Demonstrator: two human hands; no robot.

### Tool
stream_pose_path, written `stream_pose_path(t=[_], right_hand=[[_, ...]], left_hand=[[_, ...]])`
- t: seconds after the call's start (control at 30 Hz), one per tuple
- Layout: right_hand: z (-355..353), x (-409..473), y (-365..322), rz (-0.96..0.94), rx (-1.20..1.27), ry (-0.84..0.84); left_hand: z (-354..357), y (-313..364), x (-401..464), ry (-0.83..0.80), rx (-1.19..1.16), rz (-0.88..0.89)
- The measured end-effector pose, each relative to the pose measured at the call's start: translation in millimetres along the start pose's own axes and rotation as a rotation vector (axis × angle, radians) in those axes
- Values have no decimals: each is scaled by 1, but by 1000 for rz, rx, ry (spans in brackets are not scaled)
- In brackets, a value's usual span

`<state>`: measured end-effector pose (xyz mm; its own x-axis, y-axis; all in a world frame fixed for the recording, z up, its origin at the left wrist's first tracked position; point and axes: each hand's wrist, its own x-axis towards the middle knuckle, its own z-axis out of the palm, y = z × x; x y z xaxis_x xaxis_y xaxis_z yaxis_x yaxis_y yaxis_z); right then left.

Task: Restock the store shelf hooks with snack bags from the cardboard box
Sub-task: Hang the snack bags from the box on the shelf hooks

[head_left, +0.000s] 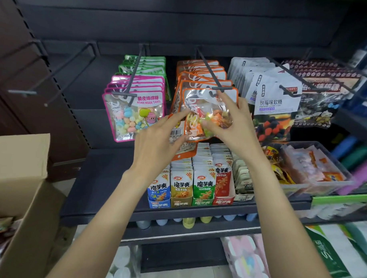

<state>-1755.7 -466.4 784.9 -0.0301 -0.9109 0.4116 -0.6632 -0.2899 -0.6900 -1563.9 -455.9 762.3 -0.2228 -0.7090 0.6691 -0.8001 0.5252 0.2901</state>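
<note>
Reaching up from the bottom edge, two bare forearms lead to the hands at the middle hook. Nearest, at lower left, the open cardboard box shows a few snack packets inside its mouth. Beyond it, on the shelf, stand rows of small upright sachets in blue, tan, green and red, with a clear bin of wrapped snacks to their right. Above these, the left hand pinches between thumb and fingers the lower left of an orange-bordered snack bag, with further orange-edged packets gathered beneath it. The right hand grips the same bag from the right, thumb across its clear front and index finger raised toward the tip of the hook. The bag has a transparent window showing green, orange and white sweets, a white header and an orange rim; it hangs at the front of a row of like bags. Farther left hang pink-bordered bags, with green ones behind; to the right, white berry-printed bags.
</note>
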Motion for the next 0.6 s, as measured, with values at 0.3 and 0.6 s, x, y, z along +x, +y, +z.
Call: stream_pose_path(t=[0.3, 0.6], right_hand=[[15, 16, -4, -8, -352, 179], [35, 8, 13, -95, -298, 284]], left_hand=[[-1, -12, 8, -66, 31, -84], [-49, -12, -39, 40, -504, -435]])
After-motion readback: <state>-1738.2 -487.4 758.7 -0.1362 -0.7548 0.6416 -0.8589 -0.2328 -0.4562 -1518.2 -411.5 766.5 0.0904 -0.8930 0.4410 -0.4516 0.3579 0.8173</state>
